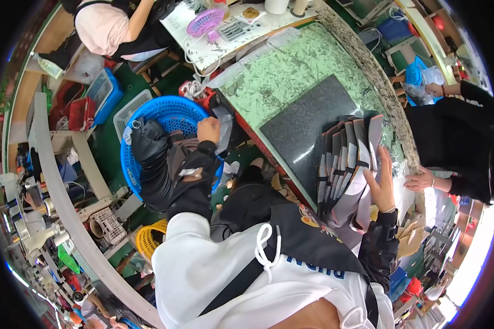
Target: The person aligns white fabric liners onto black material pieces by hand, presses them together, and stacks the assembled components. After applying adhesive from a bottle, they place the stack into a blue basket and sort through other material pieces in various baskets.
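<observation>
Well, blue basket (167, 100): held dark pieces (148, 143); my left hand (208, 130) curled by its rim, its grip unclear to me.
Grey stack (341, 156): sat on the table (282, 66), against my open right hand (383, 183).

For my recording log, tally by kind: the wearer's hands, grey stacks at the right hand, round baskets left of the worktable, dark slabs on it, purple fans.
Hands: 2 (left hand, right hand)
Stacks: 1 (grey stack)
Baskets: 2 (blue basket, yellow basket)
Slabs: 1 (dark slab)
Fans: 1 (purple fan)
Total: 7
</observation>
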Demonstrator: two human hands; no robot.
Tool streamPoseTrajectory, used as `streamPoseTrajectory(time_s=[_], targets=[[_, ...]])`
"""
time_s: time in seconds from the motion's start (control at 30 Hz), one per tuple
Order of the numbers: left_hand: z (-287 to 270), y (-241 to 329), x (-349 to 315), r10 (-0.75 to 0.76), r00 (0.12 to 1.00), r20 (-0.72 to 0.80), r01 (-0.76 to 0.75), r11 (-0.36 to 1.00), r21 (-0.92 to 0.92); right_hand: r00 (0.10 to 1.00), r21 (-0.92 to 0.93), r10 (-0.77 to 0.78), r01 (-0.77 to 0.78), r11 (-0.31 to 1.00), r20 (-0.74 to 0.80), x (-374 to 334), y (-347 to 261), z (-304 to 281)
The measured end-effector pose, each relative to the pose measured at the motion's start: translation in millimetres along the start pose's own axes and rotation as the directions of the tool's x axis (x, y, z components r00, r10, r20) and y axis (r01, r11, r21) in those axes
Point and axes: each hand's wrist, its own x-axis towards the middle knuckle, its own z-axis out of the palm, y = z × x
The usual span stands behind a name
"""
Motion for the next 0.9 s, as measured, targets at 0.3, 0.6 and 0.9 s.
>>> streamPoseTrajectory(time_s=[0.3,0.6,0.9], targets=[[-148,72,33,-0.193,0.957,-0.215,-0.057,0.604,-0.795,0.998,0.036,0.049,-0.050,0.998,0.026,-5,25,-27],[-142,256,34,0.001,0.997,-0.074,-0.070,0.338,-0.939,0.997,0.684,0.021,0.031,0.729,-0.068,44,-59,60],[-122,221,88,0.029,0.994,-0.110,-0.107,0.557,-0.823,0.917,0.934,0.379,-0.017,0.356,-0.128,28,-3,-3]])
